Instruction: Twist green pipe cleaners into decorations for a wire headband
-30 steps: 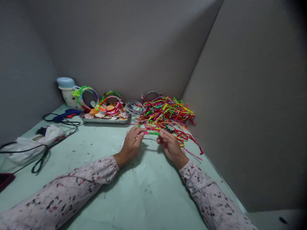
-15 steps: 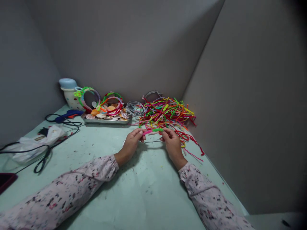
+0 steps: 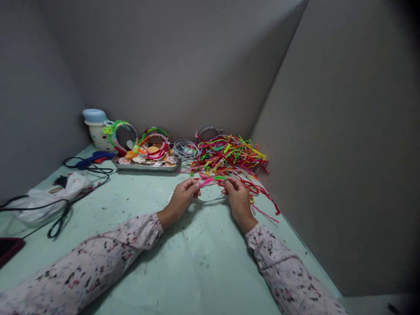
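Note:
Between my two hands is a ring wrapped in fuzzy pipe cleaner (image 3: pixel 207 181), pink on the left part and green on the right, with a bare grey wire side hanging below. My left hand (image 3: pixel 185 194) pinches its pink end. The green end is gripped by my right hand (image 3: pixel 236 194), thumb and fingers pressed together. Just behind my hands lies a tangled pile of colourful pipe cleaners (image 3: pixel 229 153). A coil of grey wire (image 3: pixel 185 149) sits left of the pile.
A metal tray (image 3: pixel 144 167) holds shells and wrapped rings (image 3: pixel 157 146). Behind it stands a dotted cup with a blue lid (image 3: pixel 96 127). At left are a blue tool (image 3: pixel 95 158), black cable, a plastic bag (image 3: pixel 42 201) and a dark red-edged device (image 3: pixel 11 250). Walls enclose the table.
Both hands have shifted slightly to the right with the ring. Its bare wire side now hangs a little lower, and the pink part slants more.

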`<state>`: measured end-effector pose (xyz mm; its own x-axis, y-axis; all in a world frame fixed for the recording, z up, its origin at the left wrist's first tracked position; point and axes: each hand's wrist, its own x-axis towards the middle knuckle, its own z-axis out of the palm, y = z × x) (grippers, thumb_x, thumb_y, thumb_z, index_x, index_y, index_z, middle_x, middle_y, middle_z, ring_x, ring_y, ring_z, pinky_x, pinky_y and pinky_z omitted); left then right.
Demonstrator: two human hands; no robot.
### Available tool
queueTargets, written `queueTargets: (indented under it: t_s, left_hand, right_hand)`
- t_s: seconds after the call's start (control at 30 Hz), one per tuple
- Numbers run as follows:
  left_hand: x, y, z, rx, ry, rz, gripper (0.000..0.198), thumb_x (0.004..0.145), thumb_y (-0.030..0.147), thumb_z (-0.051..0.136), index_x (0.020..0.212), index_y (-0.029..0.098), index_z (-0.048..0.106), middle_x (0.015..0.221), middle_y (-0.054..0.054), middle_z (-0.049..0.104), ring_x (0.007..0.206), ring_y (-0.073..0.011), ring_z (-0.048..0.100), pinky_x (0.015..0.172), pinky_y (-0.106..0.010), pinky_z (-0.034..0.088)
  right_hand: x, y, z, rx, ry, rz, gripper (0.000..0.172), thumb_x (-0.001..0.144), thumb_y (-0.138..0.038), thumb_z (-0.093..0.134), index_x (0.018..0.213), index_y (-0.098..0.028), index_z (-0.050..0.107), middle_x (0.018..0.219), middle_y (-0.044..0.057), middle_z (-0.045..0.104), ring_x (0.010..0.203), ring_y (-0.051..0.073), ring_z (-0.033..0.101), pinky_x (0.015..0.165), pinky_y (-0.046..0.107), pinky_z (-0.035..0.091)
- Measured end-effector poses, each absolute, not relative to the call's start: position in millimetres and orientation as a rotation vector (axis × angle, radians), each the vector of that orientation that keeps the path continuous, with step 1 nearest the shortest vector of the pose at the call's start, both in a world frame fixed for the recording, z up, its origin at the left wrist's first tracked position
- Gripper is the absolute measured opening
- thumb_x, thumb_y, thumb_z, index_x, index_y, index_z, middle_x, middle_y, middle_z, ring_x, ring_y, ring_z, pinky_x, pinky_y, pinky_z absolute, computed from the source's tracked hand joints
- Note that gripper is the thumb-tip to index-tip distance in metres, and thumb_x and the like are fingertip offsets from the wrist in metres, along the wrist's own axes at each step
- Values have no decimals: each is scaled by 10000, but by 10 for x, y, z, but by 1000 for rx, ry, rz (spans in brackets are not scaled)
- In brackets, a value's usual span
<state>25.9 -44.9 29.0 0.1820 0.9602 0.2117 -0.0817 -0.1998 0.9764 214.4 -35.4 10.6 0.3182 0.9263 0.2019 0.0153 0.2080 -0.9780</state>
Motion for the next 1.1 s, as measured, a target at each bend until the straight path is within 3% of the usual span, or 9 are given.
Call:
queueTargets:
  t_s: [0.33,0.57,0.77,0.97,1.1]
  left_hand:
    - [234,-368,199,1335,1001,1317,200,838,353,557,779,163,579,661,20,564,631,-117,497,645,-237,397]
    - [216,-377,266,1417,1066,1350,240,842,390,564,829,160,629,711,4,590,705,-142,526,687,-252,411]
    - [207,-404,437,1536,1004,1241,295,850,425,573,903,155,682,901,-40,681,878,-191,587,811,-288,434]
    - [227,-374,380,1468,865,1093,294,805,429,629,914,163,690,875,-48,665,780,-167,567,731,-280,445]
    - [217,-326,285,1383,875,1125,256,781,393,655,872,155,687,789,-23,630,717,-142,529,694,-263,417]
  right_hand:
    - [2134,-378,115,-1199,-1144,770,374,777,-435,634,1054,-188,681,875,39,680,564,116,525,507,256,434]
    - [2163,-400,199,-1173,-1228,651,287,771,-419,664,940,-194,723,876,52,720,785,197,631,726,328,499]
    - [2179,-494,365,-1138,-1486,665,210,794,-395,671,891,-230,760,852,46,741,744,202,647,688,326,494]
    - [2139,-526,344,-1086,-1662,676,169,806,-365,672,908,-277,774,905,36,755,759,208,652,669,318,475]
    - [2135,-511,304,-1161,-1684,624,207,796,-366,679,961,-273,762,926,34,752,665,180,602,629,311,448]
